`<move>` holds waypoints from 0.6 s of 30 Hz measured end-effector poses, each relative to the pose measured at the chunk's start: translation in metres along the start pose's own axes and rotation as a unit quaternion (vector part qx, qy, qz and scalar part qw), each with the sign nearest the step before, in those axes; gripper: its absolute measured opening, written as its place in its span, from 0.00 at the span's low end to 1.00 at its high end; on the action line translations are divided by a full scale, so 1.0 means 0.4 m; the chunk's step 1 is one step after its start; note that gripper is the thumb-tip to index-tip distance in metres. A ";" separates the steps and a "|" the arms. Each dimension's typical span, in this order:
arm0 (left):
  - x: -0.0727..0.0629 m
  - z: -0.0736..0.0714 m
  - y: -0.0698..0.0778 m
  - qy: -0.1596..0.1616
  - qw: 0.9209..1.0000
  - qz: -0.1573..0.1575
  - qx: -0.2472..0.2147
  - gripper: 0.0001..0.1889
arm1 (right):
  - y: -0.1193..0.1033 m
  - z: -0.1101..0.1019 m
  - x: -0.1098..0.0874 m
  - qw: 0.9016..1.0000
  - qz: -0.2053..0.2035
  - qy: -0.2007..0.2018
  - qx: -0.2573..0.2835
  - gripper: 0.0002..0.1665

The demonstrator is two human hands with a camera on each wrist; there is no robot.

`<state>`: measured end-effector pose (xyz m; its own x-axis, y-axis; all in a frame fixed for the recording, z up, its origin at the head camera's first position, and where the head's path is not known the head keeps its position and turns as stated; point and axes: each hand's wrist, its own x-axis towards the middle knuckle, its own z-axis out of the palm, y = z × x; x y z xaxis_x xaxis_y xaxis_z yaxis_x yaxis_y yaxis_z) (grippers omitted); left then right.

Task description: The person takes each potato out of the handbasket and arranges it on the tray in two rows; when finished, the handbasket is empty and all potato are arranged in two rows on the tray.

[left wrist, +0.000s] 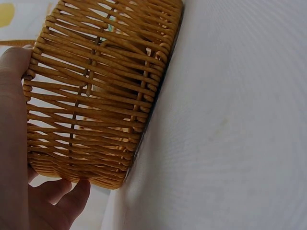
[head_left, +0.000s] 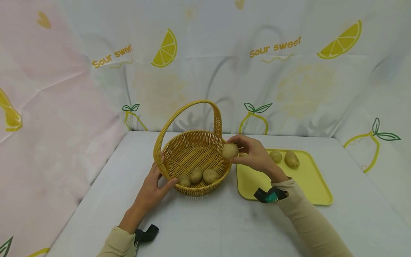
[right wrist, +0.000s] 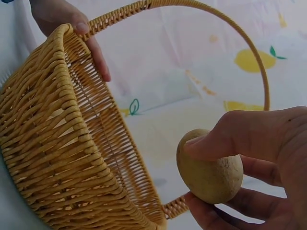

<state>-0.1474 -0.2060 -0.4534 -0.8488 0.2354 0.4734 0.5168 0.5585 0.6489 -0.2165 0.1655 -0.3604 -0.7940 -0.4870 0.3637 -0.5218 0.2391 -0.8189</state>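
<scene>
Golden wicker forms the basket [head_left: 192,153], gripped at its left rim by the left hand [head_left: 154,187]. Across from it, one potato [head_left: 230,151] is pinched between thumb and fingers of the right hand [head_left: 255,153], held near the right rim. Three potatoes [head_left: 196,175] are contained inside, toward the front wall.
</scene>
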 end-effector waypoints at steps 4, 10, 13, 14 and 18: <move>-0.001 0.001 -0.001 0.000 1.000 0.000 0.001 0.48 | 0.007 -0.012 -0.017 1.000 0.010 0.009 -0.009 0.30; -0.001 0.000 -0.001 0.000 1.000 -0.002 -0.001 0.48 | 0.019 -0.025 -0.039 0.999 0.015 0.014 -0.026 0.29; -0.001 0.000 -0.002 -0.002 1.000 -0.004 -0.004 0.48 | 0.027 -0.031 -0.051 0.999 0.017 0.017 -0.028 0.29; -0.001 -0.001 -0.002 -0.002 1.000 -0.005 -0.004 0.48 | 0.029 -0.033 -0.054 0.999 0.019 0.017 -0.028 0.29; 0.000 0.000 -0.002 -0.002 1.000 -0.007 -0.006 0.48 | 0.042 -0.044 -0.069 0.999 0.030 0.018 -0.023 0.32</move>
<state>-0.1477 -0.2064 -0.4540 -0.8560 0.2319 0.4620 0.5068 0.5525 0.6617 -0.2087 0.1977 -0.3767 -0.8350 -0.4399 0.3304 -0.4853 0.3060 -0.8190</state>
